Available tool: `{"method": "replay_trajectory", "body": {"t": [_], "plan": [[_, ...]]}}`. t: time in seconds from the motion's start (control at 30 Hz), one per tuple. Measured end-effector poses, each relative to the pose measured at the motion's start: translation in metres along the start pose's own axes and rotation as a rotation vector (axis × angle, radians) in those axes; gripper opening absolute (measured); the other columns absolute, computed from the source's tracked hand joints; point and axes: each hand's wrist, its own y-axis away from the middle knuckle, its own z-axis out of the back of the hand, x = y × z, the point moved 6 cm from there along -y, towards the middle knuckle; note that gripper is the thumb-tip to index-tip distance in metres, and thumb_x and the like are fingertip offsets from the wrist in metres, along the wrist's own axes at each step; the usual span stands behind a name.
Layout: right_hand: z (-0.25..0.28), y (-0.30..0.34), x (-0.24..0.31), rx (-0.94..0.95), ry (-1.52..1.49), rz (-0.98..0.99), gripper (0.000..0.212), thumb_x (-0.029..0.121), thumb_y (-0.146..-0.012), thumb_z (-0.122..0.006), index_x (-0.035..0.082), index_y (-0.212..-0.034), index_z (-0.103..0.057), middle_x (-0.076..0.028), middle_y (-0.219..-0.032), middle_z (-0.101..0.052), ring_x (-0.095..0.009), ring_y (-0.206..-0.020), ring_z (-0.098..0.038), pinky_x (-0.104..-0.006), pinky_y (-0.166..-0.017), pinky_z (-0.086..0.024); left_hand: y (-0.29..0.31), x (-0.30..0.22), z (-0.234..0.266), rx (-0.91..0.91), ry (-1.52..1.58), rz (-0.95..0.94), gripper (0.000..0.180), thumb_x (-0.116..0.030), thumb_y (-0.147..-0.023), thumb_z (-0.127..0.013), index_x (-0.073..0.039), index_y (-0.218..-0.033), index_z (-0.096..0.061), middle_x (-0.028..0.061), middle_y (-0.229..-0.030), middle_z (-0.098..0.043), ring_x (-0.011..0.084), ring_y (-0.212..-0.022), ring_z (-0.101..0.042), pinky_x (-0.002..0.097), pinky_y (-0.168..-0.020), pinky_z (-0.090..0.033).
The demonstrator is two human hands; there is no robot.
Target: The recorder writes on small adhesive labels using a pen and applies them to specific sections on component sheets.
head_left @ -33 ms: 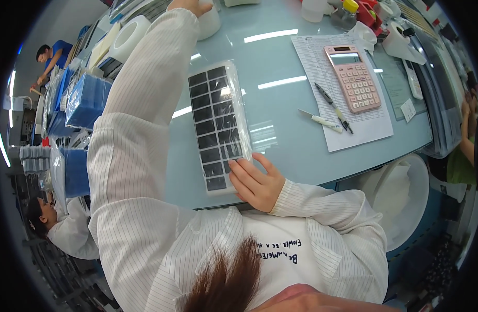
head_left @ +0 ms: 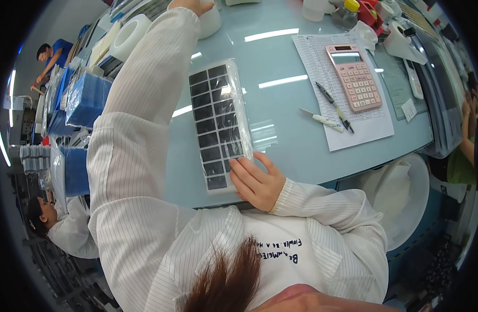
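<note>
A long wrapped pack (head_left: 213,127) lies on the table in front of me, with two columns of black rectangles in a white frame under clear, shiny film. My right hand (head_left: 259,184) rests on its near right corner, fingertips laid on the film and a little spread; the thumb is mostly hidden. At the far left my left arm stretches out, and my left hand (head_left: 193,5) is cut off by the top of the picture. It is beside or on a white cylindrical thing (head_left: 210,23); its fingers are largely out of sight.
To the right, a pink calculator (head_left: 354,78), a pen (head_left: 335,107) and a slim white-handled blade (head_left: 322,120) lie on a printed sheet (head_left: 363,132). Blue stacks (head_left: 89,99) line the left side. A white bin (head_left: 400,203) stands below the table's right edge. Other people are at left and right.
</note>
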Motion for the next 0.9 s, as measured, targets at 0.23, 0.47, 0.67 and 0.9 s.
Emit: {"method": "replay_trajectory", "body": {"t": [0.23, 0.47, 0.67, 0.9], "plan": [[0.009, -0.003, 0.006, 0.003, -0.015, -0.021, 0.034, 0.027, -0.079, -0.064, 0.000, -0.099, -0.062, -0.015, -0.112, -0.061, -0.023, -0.108, -0.056, -0.0428, -0.096, -0.039, 0.083, -0.028, 0.034, -0.683, -0.028, -0.491, 0.025, -0.031, -0.083, -0.065, -0.010, -0.096, -0.065, 0.0095, -0.094, -0.065, 0.0277, -0.086, -0.064, 0.0357, -0.076, -0.050], [-0.009, 0.025, 0.032, 0.416, -0.932, -0.166, 0.034, 0.016, -0.085, -0.066, -0.004, -0.111, -0.058, -0.018, -0.107, -0.063, -0.026, -0.090, -0.066, -0.0321, -0.078, -0.053, 0.182, -0.027, -0.042, 0.096, 0.411, -0.207, 0.042, -0.042, -0.093, -0.046, -0.005, -0.104, -0.063, 0.0163, -0.112, -0.059, 0.0330, -0.109, -0.054, 0.0431, -0.092, -0.043], [-0.029, 0.029, 0.031, 0.559, -2.014, -1.288, 0.047, 0.014, -0.094, -0.054, -0.009, -0.131, -0.037, -0.029, -0.120, -0.054, -0.037, -0.104, -0.060, -0.0351, -0.089, -0.052, 0.184, -0.034, -0.036, 0.303, 0.337, -0.136, 0.047, -0.046, -0.096, -0.037, -0.007, -0.107, -0.061, 0.0142, -0.110, -0.057, 0.0300, -0.109, -0.053, 0.0410, -0.094, -0.041], [-0.044, 0.042, 0.030, 0.092, -2.194, -1.688, 0.053, 0.030, -0.096, -0.052, -0.014, -0.124, -0.041, -0.029, -0.124, -0.050, -0.033, -0.118, -0.052, -0.0346, -0.095, -0.051, 0.189, -0.039, -0.036, 0.268, 0.333, -0.226, 0.061, -0.058, -0.087, -0.047, -0.002, -0.108, -0.060, 0.0167, -0.111, -0.056, 0.0307, -0.110, -0.052, 0.0394, -0.096, -0.040]]}}
